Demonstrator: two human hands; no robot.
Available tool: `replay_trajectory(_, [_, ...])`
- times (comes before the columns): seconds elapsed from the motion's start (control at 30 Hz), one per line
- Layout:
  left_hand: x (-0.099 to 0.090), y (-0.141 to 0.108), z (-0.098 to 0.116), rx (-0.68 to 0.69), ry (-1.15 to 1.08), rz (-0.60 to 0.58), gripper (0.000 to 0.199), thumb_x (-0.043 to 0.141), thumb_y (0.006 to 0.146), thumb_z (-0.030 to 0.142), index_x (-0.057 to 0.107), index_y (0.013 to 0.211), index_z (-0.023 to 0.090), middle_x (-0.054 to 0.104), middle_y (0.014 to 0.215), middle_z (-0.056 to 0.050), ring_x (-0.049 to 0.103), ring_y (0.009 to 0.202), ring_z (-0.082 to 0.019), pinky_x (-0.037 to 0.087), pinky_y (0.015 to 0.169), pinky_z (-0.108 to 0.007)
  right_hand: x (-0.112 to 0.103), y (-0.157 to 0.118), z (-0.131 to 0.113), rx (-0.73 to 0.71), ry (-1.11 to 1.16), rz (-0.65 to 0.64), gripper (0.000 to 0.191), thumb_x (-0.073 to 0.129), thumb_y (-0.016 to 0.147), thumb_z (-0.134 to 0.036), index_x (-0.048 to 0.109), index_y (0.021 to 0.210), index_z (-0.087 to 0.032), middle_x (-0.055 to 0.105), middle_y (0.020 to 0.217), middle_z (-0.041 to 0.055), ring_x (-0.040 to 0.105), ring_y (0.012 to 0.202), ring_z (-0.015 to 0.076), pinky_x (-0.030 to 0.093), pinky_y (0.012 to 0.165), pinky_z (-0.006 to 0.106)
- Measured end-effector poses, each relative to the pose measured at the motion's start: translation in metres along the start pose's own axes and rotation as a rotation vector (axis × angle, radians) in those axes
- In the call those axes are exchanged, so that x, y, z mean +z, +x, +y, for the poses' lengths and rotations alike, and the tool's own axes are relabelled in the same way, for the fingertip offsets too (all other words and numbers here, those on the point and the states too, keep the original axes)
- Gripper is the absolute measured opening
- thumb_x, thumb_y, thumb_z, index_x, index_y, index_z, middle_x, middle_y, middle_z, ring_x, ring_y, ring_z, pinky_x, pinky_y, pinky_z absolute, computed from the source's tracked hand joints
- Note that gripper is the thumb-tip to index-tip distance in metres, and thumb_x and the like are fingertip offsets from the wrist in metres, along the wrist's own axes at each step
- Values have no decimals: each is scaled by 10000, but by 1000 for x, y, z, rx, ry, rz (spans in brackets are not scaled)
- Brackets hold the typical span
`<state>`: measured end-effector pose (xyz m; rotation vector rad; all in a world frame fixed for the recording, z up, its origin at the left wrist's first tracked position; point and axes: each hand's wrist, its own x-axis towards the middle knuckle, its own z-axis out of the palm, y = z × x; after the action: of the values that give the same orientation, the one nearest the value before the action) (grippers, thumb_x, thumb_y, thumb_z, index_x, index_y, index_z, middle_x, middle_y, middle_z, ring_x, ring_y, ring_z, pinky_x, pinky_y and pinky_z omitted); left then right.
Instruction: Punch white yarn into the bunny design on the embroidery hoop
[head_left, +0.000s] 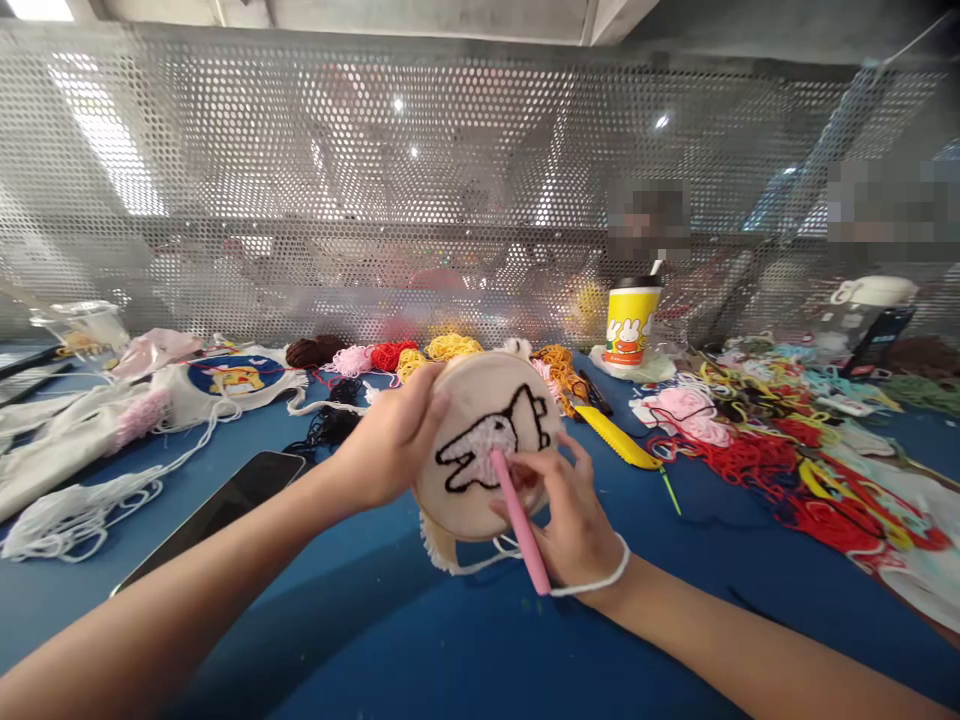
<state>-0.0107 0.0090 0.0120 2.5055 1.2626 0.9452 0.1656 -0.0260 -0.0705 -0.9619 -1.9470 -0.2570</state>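
Note:
My left hand [394,435] grips the left edge of a round embroidery hoop [472,400], which is tilted up above the table. Pale cloth is stretched in it, bearing a black yarn outline partly filled with white loops [480,440]. In my right hand [577,525] is a pink punch needle [521,525], its tip at the filled area; whether it pierces the cloth is hidden. White yarn [596,588] runs from the needle's back end across my right wrist. Fringed cloth and more white yarn hang below the hoop.
A black phone [214,510] lies left on the blue table [465,650], near white yarn [82,510] and another embroidered piece [236,375]. Right are a yellow cutter [619,440], a lidded yellow cup [631,325] and tangled red yarn [757,460]. A perforated metal panel [450,180] stands behind.

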Motion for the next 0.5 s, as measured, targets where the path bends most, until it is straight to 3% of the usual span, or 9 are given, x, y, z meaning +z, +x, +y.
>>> replay_trajectory(0.13, [-13, 6, -10, -137, -55, 147, 388, 287, 820, 368, 469, 1068, 132, 590, 926, -73, 538, 840, -208, 441, 693, -318, -1, -1, 4, 0, 27, 16, 370, 449, 717, -140, 334, 1068, -147, 479, 875, 91, 498, 821, 202, 415, 761, 425])
replay_trajectory(0.27, [-30, 9, -24, -338, -279, 217, 361, 363, 780, 381, 508, 1020, 155, 588, 728, -35, 560, 643, -173, 444, 499, -254, 0, 1, 22, -83, -101, 25, 352, 418, 744, -167, 300, 1076, -169, 441, 919, 89, 465, 883, 196, 446, 731, 351])
replay_trajectory(0.4, [-47, 10, -33, -413, -559, 184, 325, 434, 745, 331, 521, 987, 132, 577, 635, -14, 549, 534, -136, 432, 439, -221, 1, 4, 53, 24, -248, 111, 362, 451, 736, -180, 324, 1075, -166, 445, 922, 103, 464, 860, 229, 408, 722, 426])
replay_trajectory(0.5, [-54, 9, -34, -435, -571, 97, 304, 446, 732, 306, 539, 954, 121, 598, 655, -27, 560, 556, -148, 446, 455, -235, 0, 4, 63, 102, -341, 158, 392, 474, 730, -233, 344, 1092, -158, 438, 966, 126, 444, 891, 270, 354, 738, 492])
